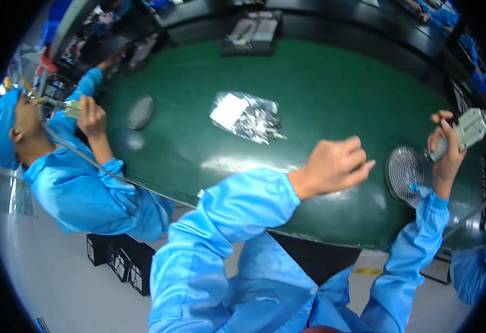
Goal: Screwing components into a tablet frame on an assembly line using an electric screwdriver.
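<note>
Two bare hands show. Left hand (334,167): fingers curled above the green, glossy table (342,94); cannot tell whether they pinch anything small. Right hand (448,150): wrapped around a pale grey-green, blocky handheld tool (471,130), its outer end blurred. Round, grey, perforated disc (402,171) rests just beside, lower edge partly covered by a blue sleeve (436,213). Farther: clear plastic bag (257,114) containing small metallic pieces, individually indistinct. Farthest: black, rectangular tray (247,52), contents unclear.
</note>
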`<state>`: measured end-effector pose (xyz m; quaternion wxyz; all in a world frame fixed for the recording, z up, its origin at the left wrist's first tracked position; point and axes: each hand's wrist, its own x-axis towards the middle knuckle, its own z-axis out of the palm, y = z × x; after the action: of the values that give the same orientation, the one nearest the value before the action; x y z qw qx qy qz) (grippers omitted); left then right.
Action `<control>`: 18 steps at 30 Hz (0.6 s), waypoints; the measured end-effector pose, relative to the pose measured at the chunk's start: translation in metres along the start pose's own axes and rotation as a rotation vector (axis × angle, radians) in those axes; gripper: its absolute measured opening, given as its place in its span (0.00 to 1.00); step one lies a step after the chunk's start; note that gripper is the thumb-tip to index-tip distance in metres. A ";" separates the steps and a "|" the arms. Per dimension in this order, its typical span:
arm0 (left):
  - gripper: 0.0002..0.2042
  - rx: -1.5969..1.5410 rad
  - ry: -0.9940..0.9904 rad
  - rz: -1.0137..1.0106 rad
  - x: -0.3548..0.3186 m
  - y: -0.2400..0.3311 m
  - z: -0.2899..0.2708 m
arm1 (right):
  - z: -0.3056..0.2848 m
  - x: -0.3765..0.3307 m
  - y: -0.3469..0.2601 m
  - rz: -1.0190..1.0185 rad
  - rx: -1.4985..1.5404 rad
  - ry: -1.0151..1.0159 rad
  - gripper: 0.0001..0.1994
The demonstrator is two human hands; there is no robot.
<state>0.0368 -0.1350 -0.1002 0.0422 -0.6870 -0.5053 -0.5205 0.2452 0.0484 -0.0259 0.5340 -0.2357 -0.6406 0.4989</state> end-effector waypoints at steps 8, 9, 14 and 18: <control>0.17 -0.065 0.006 -0.028 0.006 0.010 -0.006 | -0.011 0.000 -0.012 -0.039 -0.122 0.139 0.11; 0.18 -0.051 -0.003 -0.003 0.009 0.007 -0.004 | -0.014 0.000 -0.010 -0.047 -0.163 0.148 0.10; 0.15 0.039 0.012 -0.058 0.012 -0.008 -0.011 | 0.023 0.001 -0.013 0.041 -0.071 0.116 0.09; 0.04 -0.088 0.131 -0.322 0.038 -0.034 0.018 | 0.029 0.002 -0.012 0.058 0.011 0.033 0.10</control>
<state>0.0217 -0.0833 -0.0951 -0.0390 -0.5631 -0.5814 -0.5860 0.2205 0.0341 -0.0122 0.5310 -0.2594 -0.6220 0.5137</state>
